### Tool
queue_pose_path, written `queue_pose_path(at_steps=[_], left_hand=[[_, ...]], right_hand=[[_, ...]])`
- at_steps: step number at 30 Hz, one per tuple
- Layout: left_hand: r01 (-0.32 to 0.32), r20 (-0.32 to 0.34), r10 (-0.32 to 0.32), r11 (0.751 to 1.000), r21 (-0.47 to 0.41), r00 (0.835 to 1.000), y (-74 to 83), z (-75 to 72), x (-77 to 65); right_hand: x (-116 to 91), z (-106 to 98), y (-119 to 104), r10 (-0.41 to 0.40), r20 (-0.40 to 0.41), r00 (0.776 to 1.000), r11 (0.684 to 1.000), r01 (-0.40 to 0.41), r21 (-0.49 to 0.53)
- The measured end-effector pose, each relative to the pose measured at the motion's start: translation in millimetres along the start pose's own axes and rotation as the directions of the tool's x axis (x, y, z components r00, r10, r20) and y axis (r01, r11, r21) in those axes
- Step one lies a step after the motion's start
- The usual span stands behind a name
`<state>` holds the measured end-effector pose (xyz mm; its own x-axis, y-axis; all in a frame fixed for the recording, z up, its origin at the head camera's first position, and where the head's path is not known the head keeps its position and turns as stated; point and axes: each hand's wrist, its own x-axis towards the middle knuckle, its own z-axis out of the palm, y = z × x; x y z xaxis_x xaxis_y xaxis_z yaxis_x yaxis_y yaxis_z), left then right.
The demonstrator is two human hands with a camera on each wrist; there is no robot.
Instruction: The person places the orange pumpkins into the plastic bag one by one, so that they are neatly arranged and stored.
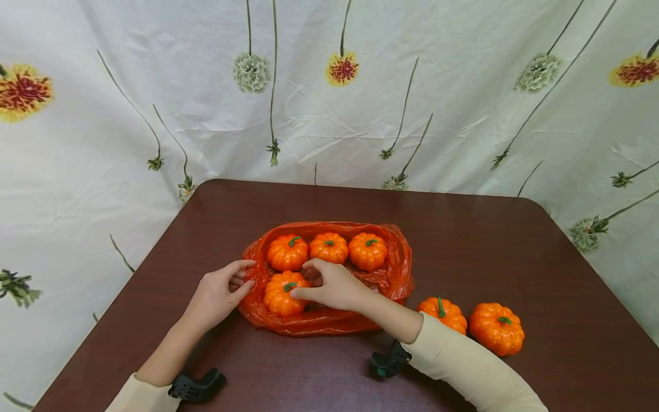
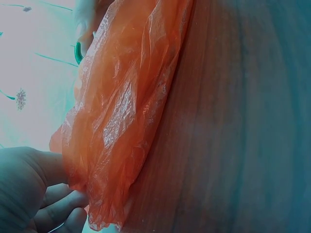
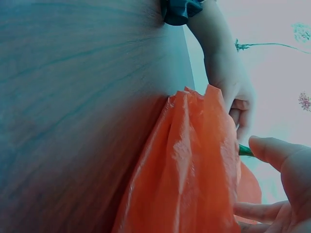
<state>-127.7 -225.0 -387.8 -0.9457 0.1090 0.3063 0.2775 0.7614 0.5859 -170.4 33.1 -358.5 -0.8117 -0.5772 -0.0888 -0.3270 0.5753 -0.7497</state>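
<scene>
An orange-red plastic bag [image 1: 329, 327] lies with its mouth spread wide on the table. Inside sit several small orange pumpkins with green stems, among them a front-left pumpkin [image 1: 280, 297] and three along the back, including a back-left pumpkin [image 1: 287, 254]. My left hand [image 1: 218, 289] pinches the bag's left rim; in the left wrist view the thumb passes behind the plastic [image 2: 121, 116]. My right hand [image 1: 334, 286] reaches over the bag to the front-left pumpkin, thumb tip beside its stem, fingers extended along its far right side. Bag folds partly hide those fingertips in the right wrist view.
Two more pumpkins rest on the table right of the bag: one [image 1: 443, 312] partly behind my right sleeve, another [image 1: 497, 331] farther right. The dark wooden table [image 1: 463, 240] ends at a flowered white cloth [image 1: 319, 126] hanging behind it.
</scene>
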Motion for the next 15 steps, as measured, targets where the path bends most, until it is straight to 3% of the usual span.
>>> queue_pose_path(at_steps=[15], left_hand=[[0.006,0.002,-0.006,1.000,0.000,1.000,-0.1,0.4,0.1]], right_hand=[[-29,-26,15,0.018,-0.062,0.998,0.999,-0.015,0.036]])
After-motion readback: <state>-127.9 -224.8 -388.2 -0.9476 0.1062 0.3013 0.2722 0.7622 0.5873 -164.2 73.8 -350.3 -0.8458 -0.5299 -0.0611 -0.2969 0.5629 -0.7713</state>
